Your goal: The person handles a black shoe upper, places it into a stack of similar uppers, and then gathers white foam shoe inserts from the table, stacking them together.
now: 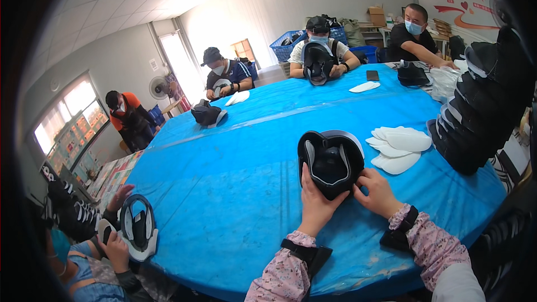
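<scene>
Blue plastic-covered bench [224, 184], centre-right of frame: black padded shoe [330, 163], left fingers [306, 179] clasping, right fingers [367, 180] pinching its edge, liable to slip if either loosens.

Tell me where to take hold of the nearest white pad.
Probably pinch the nearest white pad by its near edge, coming from the near side with the right hand once it leaves the black piece: the pad lies flat, that edge clear of the other pads.

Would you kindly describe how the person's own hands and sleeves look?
The left hand and right hand are bare. Each arm wears a pink sleeve with a small print and a black band near the wrist; pale grey cloth shows farther up the right.
</scene>
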`<state>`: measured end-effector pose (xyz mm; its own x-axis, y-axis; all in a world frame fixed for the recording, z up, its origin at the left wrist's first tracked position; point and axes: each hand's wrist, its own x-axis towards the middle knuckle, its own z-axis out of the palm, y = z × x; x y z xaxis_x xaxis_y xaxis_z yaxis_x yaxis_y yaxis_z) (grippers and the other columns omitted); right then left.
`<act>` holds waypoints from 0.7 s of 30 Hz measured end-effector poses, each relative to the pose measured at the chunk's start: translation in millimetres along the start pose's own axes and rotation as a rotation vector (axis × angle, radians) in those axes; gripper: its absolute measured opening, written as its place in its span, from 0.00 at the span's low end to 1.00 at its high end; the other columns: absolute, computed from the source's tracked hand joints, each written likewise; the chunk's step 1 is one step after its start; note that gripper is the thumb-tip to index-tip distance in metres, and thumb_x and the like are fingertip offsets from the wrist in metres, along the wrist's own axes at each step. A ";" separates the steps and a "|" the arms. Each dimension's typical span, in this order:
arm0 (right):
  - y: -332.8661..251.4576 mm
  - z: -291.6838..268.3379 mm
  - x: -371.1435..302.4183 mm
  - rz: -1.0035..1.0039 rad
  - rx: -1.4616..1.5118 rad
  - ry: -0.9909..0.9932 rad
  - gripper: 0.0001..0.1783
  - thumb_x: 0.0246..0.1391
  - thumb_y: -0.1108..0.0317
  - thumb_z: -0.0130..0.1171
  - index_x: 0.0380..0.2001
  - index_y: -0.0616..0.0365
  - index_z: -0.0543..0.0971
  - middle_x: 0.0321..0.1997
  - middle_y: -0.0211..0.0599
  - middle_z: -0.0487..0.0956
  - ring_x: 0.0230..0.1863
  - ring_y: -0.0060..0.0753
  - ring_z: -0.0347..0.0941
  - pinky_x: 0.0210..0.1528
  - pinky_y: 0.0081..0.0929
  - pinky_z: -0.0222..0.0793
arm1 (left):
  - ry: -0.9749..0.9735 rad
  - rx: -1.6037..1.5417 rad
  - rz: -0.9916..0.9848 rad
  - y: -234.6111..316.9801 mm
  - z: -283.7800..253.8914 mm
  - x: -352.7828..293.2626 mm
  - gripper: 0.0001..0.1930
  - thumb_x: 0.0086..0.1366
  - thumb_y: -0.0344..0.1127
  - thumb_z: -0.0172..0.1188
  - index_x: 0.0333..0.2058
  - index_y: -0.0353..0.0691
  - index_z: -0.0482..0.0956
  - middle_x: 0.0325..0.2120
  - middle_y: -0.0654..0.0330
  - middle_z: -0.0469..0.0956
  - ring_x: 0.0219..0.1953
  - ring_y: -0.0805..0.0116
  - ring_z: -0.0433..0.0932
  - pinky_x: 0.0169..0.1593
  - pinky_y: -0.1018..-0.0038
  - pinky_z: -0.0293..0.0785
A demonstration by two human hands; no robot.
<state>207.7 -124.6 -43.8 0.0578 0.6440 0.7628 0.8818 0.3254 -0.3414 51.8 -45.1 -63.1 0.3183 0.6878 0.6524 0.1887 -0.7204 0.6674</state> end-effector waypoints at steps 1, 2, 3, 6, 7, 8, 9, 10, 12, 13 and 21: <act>0.1 -1.2 0.0 0.000 0.000 0.000 0.08 0.41 0.68 0.57 0.16 0.58 0.72 0.22 0.36 0.71 0.28 0.40 0.67 0.28 0.35 0.64 | -0.014 0.019 -0.022 0.7 -1.2 -0.5 0.60 0.39 0.44 0.73 0.61 0.37 0.36 0.57 0.40 0.52 0.55 0.43 0.59 0.54 0.58 0.60; 0.5 -3.0 -0.4 -0.003 -0.016 -0.085 0.08 0.41 0.68 0.57 0.16 0.58 0.72 0.23 0.36 0.71 0.28 0.41 0.67 0.29 0.35 0.65 | -0.028 0.038 -0.044 1.1 -2.3 -1.0 0.60 0.38 0.44 0.73 0.61 0.36 0.36 0.57 0.41 0.52 0.56 0.43 0.59 0.55 0.58 0.59; 1.0 -4.5 -0.9 -0.006 -0.032 -0.169 0.07 0.41 0.68 0.57 0.16 0.58 0.73 0.23 0.37 0.71 0.29 0.42 0.67 0.29 0.35 0.65 | -0.028 0.038 -0.044 1.5 -3.2 -1.7 0.60 0.38 0.44 0.73 0.61 0.36 0.36 0.57 0.41 0.52 0.56 0.43 0.59 0.55 0.58 0.59; 3.2 -3.7 -4.8 -0.029 -0.055 -0.215 0.07 0.41 0.68 0.57 0.17 0.58 0.73 0.23 0.38 0.71 0.29 0.42 0.67 0.29 0.35 0.65 | -0.062 0.106 -0.049 0.6 -4.8 -6.2 0.62 0.37 0.47 0.73 0.61 0.36 0.36 0.58 0.43 0.51 0.56 0.45 0.58 0.56 0.58 0.57; 4.7 -3.4 -6.7 -0.028 -0.055 -0.214 0.07 0.41 0.68 0.57 0.17 0.58 0.73 0.23 0.38 0.71 0.29 0.42 0.67 0.29 0.35 0.65 | -0.089 0.172 -0.061 -1.7 -3.8 -8.2 0.62 0.37 0.48 0.73 0.61 0.36 0.36 0.58 0.44 0.51 0.57 0.46 0.58 0.57 0.59 0.56; 6.8 -3.1 -8.7 -0.013 -0.045 -0.200 0.06 0.41 0.68 0.57 0.18 0.58 0.73 0.25 0.38 0.71 0.29 0.41 0.68 0.30 0.34 0.66 | -0.117 0.238 -0.072 -3.0 -3.2 -9.4 0.63 0.36 0.49 0.73 0.61 0.35 0.36 0.59 0.44 0.50 0.57 0.47 0.58 0.58 0.59 0.55; 8.2 -4.1 -9.0 0.003 -0.038 -0.188 0.06 0.41 0.68 0.57 0.19 0.58 0.73 0.27 0.38 0.71 0.29 0.41 0.69 0.30 0.34 0.67 | -0.118 0.235 -0.071 -3.7 -2.0 -9.2 0.63 0.36 0.49 0.73 0.61 0.35 0.36 0.59 0.44 0.50 0.57 0.47 0.58 0.58 0.59 0.55; 6.7 -4.6 -8.3 0.005 -0.042 -0.188 0.06 0.41 0.68 0.57 0.19 0.58 0.73 0.27 0.38 0.71 0.29 0.41 0.69 0.30 0.34 0.67 | -0.101 0.232 -0.069 -4.3 -1.3 -8.6 0.63 0.37 0.50 0.72 0.61 0.34 0.35 0.58 0.44 0.51 0.57 0.47 0.58 0.58 0.60 0.54; -1.9 -7.3 -5.8 0.135 0.058 -0.141 0.07 0.43 0.68 0.57 0.25 0.59 0.73 0.33 0.39 0.70 0.30 0.41 0.71 0.31 0.35 0.68 | -0.098 0.214 -0.059 -5.9 1.4 -6.9 0.63 0.37 0.51 0.72 0.61 0.33 0.35 0.58 0.43 0.51 0.57 0.47 0.58 0.58 0.60 0.54; -3.3 -8.6 -3.9 0.176 0.116 -0.165 0.10 0.45 0.68 0.56 0.31 0.59 0.71 0.38 0.40 0.68 0.31 0.42 0.72 0.33 0.34 0.70 | -0.082 0.126 -0.093 -8.2 1.1 -5.1 0.63 0.37 0.51 0.72 0.61 0.32 0.35 0.58 0.42 0.52 0.58 0.48 0.56 0.59 0.60 0.53; 27.4 9.6 -9.5 0.290 0.118 -0.148 0.29 0.48 0.72 0.49 0.56 0.63 0.59 0.52 0.52 0.66 0.43 0.51 0.69 0.46 0.36 0.66 | -0.103 -0.035 -0.053 -14.3 -1.3 3.2 0.60 0.37 0.44 0.74 0.60 0.32 0.38 0.44 0.42 0.71 0.44 0.46 0.73 0.46 0.61 0.70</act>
<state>226.8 -115.2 -65.7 0.2221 0.8119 0.5400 0.7781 0.1861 -0.5999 48.9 -32.5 -70.2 0.4032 0.7105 0.5767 0.1755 -0.6786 0.7132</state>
